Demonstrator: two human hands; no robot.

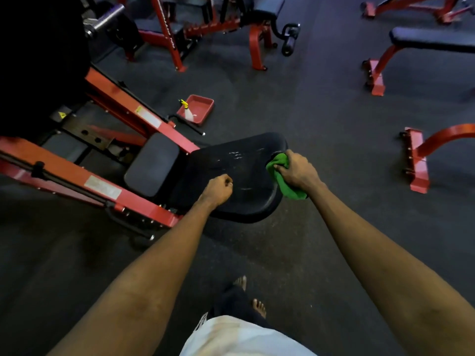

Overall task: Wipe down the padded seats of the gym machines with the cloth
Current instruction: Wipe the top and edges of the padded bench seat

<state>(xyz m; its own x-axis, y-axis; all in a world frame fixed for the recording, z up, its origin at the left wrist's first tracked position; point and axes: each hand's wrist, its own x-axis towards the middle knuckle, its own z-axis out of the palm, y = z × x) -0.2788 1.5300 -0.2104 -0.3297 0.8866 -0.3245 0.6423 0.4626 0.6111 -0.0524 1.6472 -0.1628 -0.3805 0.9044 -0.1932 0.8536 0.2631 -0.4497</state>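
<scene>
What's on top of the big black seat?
Shiny wet streaks, the left hand in a fist, and the green cloth gripped by the right hand. The black seat under hands and cloth is hidden.

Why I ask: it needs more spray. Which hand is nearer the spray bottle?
Left. The left hand, fisted over the seat, is below-right of the spray bottle; the right hand grips the cloth farther right, at the seat's edge.

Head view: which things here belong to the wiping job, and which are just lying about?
Job: green cloth, gripped by right hand; black padded seat, wet-streaked; left hand, fisted on it.
Lying about: spray bottle at the red tray's edge; flat bench far right, untouched.
</scene>
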